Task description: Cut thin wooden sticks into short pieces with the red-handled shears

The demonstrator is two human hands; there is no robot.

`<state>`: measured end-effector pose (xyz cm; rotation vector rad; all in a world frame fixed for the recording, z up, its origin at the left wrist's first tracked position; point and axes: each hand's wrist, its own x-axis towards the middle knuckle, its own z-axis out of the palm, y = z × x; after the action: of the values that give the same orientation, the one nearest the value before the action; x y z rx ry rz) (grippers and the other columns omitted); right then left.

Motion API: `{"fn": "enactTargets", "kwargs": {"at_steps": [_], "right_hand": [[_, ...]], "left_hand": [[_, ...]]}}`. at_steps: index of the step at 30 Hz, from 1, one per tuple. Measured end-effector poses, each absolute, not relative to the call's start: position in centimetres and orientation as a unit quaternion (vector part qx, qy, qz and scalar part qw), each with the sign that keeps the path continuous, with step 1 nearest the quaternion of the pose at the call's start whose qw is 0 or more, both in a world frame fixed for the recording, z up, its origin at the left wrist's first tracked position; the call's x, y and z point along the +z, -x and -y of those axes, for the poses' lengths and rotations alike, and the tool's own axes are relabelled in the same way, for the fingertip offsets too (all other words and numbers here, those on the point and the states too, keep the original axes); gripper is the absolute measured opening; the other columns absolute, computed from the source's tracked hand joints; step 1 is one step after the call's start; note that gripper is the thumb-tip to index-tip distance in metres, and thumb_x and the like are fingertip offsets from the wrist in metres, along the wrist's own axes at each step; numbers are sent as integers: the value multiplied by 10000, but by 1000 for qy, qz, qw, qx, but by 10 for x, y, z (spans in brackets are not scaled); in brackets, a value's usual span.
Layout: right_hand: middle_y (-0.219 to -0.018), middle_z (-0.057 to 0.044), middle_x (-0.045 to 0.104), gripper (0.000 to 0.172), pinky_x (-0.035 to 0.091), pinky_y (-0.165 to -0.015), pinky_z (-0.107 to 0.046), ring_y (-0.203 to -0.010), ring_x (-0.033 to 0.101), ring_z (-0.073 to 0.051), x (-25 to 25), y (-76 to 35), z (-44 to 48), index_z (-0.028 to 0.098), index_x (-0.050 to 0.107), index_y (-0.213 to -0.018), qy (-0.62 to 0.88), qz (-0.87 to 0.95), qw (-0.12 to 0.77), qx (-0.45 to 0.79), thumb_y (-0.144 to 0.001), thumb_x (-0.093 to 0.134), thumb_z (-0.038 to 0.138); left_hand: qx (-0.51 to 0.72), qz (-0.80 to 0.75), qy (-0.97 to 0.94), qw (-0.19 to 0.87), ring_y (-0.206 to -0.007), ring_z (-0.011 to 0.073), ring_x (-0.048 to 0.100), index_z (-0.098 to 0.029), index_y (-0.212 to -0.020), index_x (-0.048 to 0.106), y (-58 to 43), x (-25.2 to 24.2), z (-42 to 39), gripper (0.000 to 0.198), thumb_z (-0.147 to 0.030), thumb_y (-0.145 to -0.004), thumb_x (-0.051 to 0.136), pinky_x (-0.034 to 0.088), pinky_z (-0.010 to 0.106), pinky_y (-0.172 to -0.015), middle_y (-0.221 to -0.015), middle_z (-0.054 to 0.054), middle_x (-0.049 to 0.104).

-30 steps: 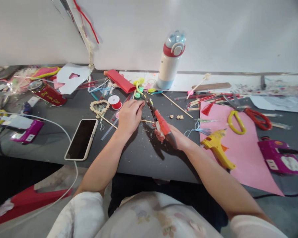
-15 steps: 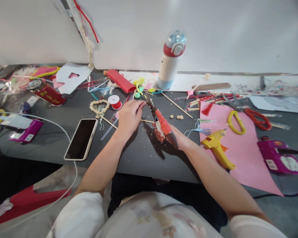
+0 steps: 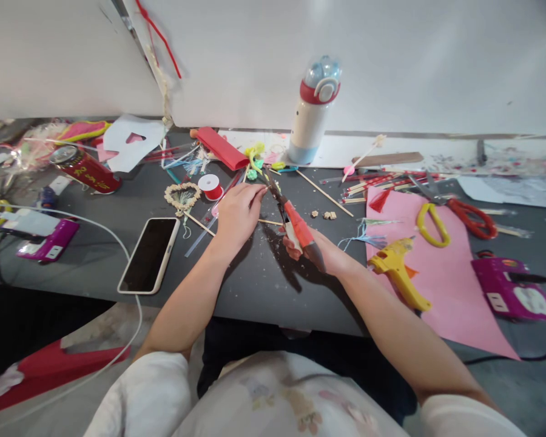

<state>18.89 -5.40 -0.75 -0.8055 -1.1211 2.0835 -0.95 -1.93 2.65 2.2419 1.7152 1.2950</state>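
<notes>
Head camera shows the right hand [image 3: 323, 252] closed around the red-handled cutters [image 3: 300, 232], whose dark nose points up and away from it, toward the left hand [image 3: 239, 212]. The left hand lies on the dark table [image 3: 95, 200] with its fingertips pinched together on a thin stick [image 3: 264, 189], just at the nose of the cutters; whether the blades already bite the stick is too small to tell. Pale wood crumbs [image 3: 266, 270] are scattered between and below both hands, and a few short cut pieces [image 3: 327, 215] lie beyond the right hand, so some trimming seems done, while the stick at the blades looks uncut. A phone [image 3: 150, 255] lies left of the left hand; a yellow glue gun [image 3: 398, 270] rests on pink paper [image 3: 441, 291] right of the right hand.
</notes>
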Motion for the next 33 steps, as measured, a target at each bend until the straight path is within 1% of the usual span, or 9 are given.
{"fn": "enactTargets", "kwargs": {"at_steps": [2,4,7,11,19,25,29,31,33], "right_hand": [[-708,21,452,375,328,-542,-289,-548,404,-116,-9,-190,53,215,555,-986,297,422,313,797,-868,549,571],[-713,11,453,501,333,-541,-300,-548,407,-124,-9,-191,53,215,556,-954,276,417,309,809,-853,472,698],[-737,5,446,632,334,-541,-309,-564,400,-132,-8,-193,53,220,548,-944,253,428,310,810,-759,483,821],[-766,4,432,548,336,-562,-308,-598,390,-139,-4,-195,55,228,546,-980,241,457,308,799,-716,655,695],[-744,20,429,433,312,-559,-283,-597,378,-122,-2,-194,55,213,510,-944,229,444,300,812,-767,657,580],[-738,24,420,446,289,-545,-272,-578,367,-114,-1,-191,58,217,510,-937,239,447,309,805,-749,656,595],[-693,27,384,429,278,-520,-272,-549,322,-114,-1,-190,60,228,490,-853,238,472,313,789,-756,640,618],[-687,25,388,418,291,-517,-275,-547,319,-115,-6,-190,60,228,486,-846,251,491,317,772,-777,625,617],[-722,16,433,420,327,-532,-279,-568,362,-120,-12,-191,58,230,504,-931,270,507,327,750,-793,625,607]], "left_hand": [[417,-552,-722,23,-887,178,670,-232,-934,732,10,27,19,186,-285,-949,555,514,304,-811,-924,35,742],[418,-549,-723,23,-879,177,670,-228,-925,731,10,27,19,184,-278,-948,556,512,303,-807,-915,36,743],[417,-543,-728,20,-884,181,674,-227,-928,730,11,26,18,191,-283,-951,548,508,303,-798,-916,37,748],[412,-544,-731,28,-888,182,669,-228,-925,724,11,26,18,201,-291,-957,536,501,304,-805,-922,37,747],[406,-541,-736,7,-848,166,677,-211,-908,728,12,26,17,214,-295,-964,539,499,272,-778,-868,33,746],[421,-545,-725,15,-825,150,681,-205,-901,728,11,29,18,201,-284,-957,552,508,256,-769,-853,24,749],[427,-556,-712,47,-815,154,676,-197,-886,718,11,32,20,206,-309,-953,558,511,269,-766,-824,26,738],[441,-564,-694,79,-832,157,674,-190,-934,702,10,31,21,232,-359,-961,545,519,283,-783,-869,38,738],[477,-568,-659,128,-899,159,672,-188,-1101,652,8,27,19,315,-446,-950,556,531,293,-805,-1040,75,726]]}}
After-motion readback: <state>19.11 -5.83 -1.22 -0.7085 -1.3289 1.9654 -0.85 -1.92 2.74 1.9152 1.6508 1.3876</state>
